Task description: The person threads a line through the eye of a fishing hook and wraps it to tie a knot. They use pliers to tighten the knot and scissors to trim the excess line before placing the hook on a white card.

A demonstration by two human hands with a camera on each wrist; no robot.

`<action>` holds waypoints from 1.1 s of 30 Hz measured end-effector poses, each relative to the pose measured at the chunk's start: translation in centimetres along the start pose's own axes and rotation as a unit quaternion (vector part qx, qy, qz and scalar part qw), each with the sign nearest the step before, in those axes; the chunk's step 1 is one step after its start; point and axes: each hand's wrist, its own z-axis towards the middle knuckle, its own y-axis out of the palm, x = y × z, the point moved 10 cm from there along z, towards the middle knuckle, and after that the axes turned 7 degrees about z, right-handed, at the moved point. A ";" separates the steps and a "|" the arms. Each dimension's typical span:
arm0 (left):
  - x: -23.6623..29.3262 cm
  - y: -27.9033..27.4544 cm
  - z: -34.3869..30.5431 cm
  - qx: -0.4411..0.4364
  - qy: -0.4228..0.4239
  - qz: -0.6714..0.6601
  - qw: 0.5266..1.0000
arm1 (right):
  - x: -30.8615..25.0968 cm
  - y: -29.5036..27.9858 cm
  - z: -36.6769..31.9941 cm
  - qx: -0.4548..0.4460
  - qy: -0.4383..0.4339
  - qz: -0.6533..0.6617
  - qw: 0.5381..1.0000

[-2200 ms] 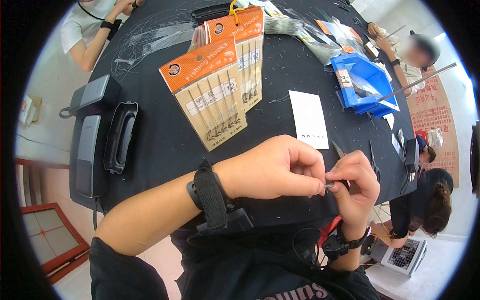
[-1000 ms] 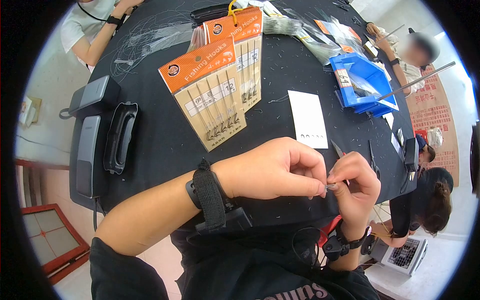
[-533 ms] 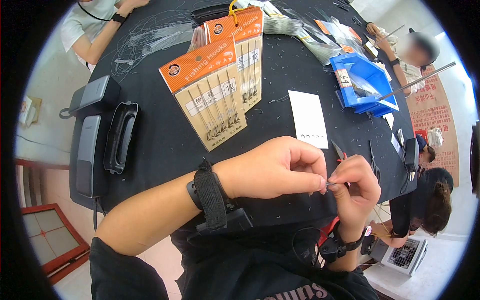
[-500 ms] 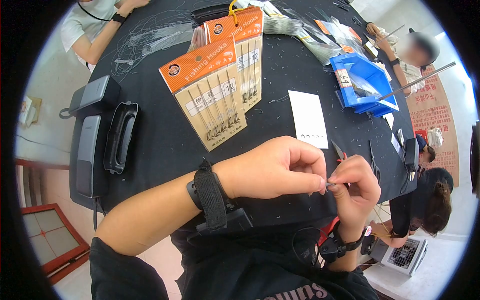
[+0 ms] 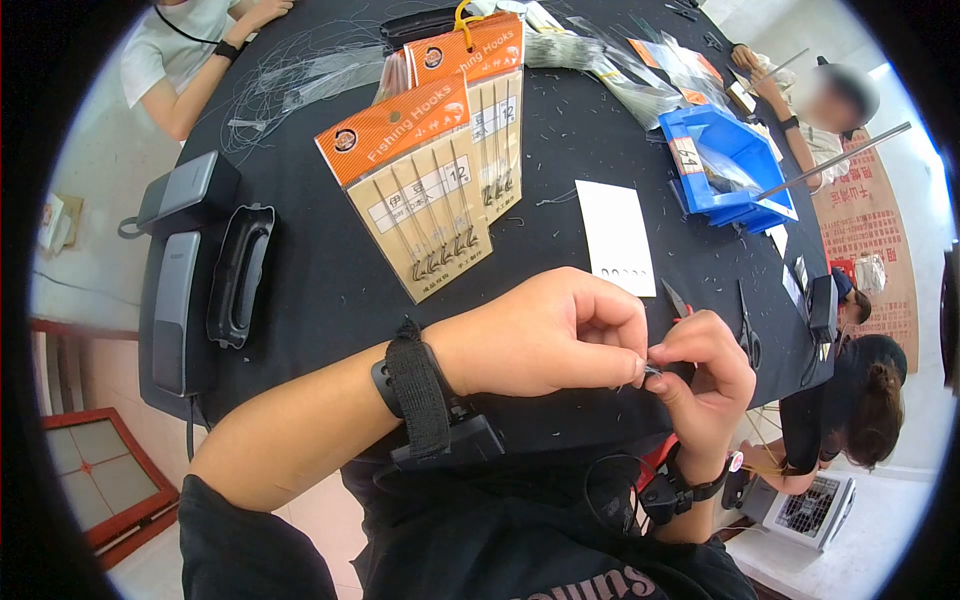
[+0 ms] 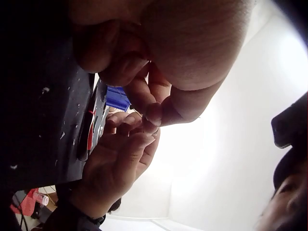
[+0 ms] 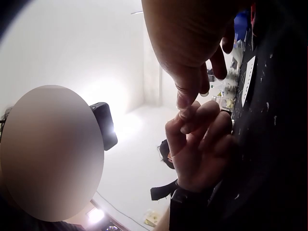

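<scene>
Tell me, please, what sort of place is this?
Probably a small workshop packing fishing tackle: orange-and-tan packets printed "Fishing Hooks", a white rectangular card bearing small dark hooks, and clear plastic bags beside tangled thin line on a black-covered table.

The head view is looking forward and down over the black-covered table (image 5: 320, 310). Both wrist views are facing, from very near, the bare left hand (image 5: 550, 340) and bare right hand (image 5: 708, 375), which all three are sharing.
</scene>
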 end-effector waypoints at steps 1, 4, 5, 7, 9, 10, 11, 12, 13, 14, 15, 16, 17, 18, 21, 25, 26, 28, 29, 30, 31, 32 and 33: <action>0.0 0.0 0.0 0.000 -0.002 0.001 1.000 | 0.0 0.0 0.0 0.001 0.003 0.005 1.000; 0.0 0.0 0.0 -0.001 0.006 -0.002 1.000 | 0.1 0.1 0.1 0.003 0.006 0.014 1.000; 0.0 0.0 0.0 -0.001 0.010 -0.004 1.000 | 0.2 0.1 0.0 0.003 0.003 0.011 1.000; 0.0 0.2 0.0 -0.008 0.009 -0.010 1.000 | 0.2 0.1 0.0 0.006 0.002 0.013 1.000; 0.0 0.4 0.1 -0.015 0.008 -0.013 1.000 | 0.3 0.0 0.0 0.012 0.008 0.021 1.000; 0.1 0.4 0.0 -0.020 0.008 -0.012 1.000 | 0.2 0.0 -0.1 0.015 0.005 0.021 1.000; 0.1 0.5 0.0 -0.023 0.007 -0.012 1.000 | 0.3 -0.1 -0.2 0.017 0.002 0.020 1.000; 0.1 0.6 0.0 -0.026 0.007 -0.015 1.000 | 0.3 -0.1 -0.2 0.020 -0.001 0.020 1.000; 0.1 0.7 0.1 -0.029 0.007 -0.017 0.999 | 0.2 -0.2 -0.2 0.024 -0.001 0.020 1.000; 0.1 0.7 0.1 -0.032 0.007 -0.020 0.999 | 0.1 -0.2 -0.2 0.029 -0.001 0.019 0.999; 0.1 0.8 0.1 -0.036 0.002 -0.019 0.999 | 0.1 -0.2 -0.2 0.034 -0.001 0.019 0.999; 0.2 0.9 0.0 -0.039 -0.003 -0.017 0.999 | 0.0 -0.2 -0.2 0.033 -0.007 0.016 0.999; 0.2 0.9 0.0 -0.043 -0.008 -0.016 0.999 | -0.1 -0.2 -0.2 0.032 -0.012 0.014 0.999; 0.2 1.0 0.0 -0.045 -0.006 -0.022 0.999 | -0.2 -0.2 -0.1 0.032 -0.018 0.011 0.999; 0.2 1.0 0.1 -0.048 0.000 -0.034 0.998 | -0.4 -0.1 -0.1 0.038 -0.023 0.021 0.999; 0.5 0.9 0.0 -0.048 0.009 -0.045 0.998 | -0.3 0.1 -0.1 0.029 -0.033 0.014 0.999; 0.5 0.9 0.0 -0.047 0.011 -0.050 0.998 | -0.4 0.1 -0.1 0.024 -0.040 0.012 0.999; 0.6 0.9 -0.1 -0.049 0.008 -0.040 0.998 | -0.4 0.1 -0.1 0.018 -0.045 0.009 0.999; 0.7 0.9 -0.1 -0.050 0.006 -0.035 0.998 | -0.4 0.1 -0.1 0.016 -0.044 0.006 0.999; 0.7 0.9 -0.1 -0.049 0.007 -0.041 0.998 | -0.4 0.0 -0.1 0.014 -0.044 0.004 0.999; 0.8 0.9 -0.1 -0.048 0.008 -0.046 0.998 | -0.4 0.0 -0.1 0.013 -0.040 0.002 0.999; 0.8 0.9 -0.2 -0.047 0.009 -0.052 0.997 | -0.3 0.0 -0.1 0.013 -0.036 0.001 0.999; 0.7 0.8 -0.1 -0.044 0.008 -0.048 0.998 | -0.3 0.0 -0.1 0.012 -0.032 0.000 0.999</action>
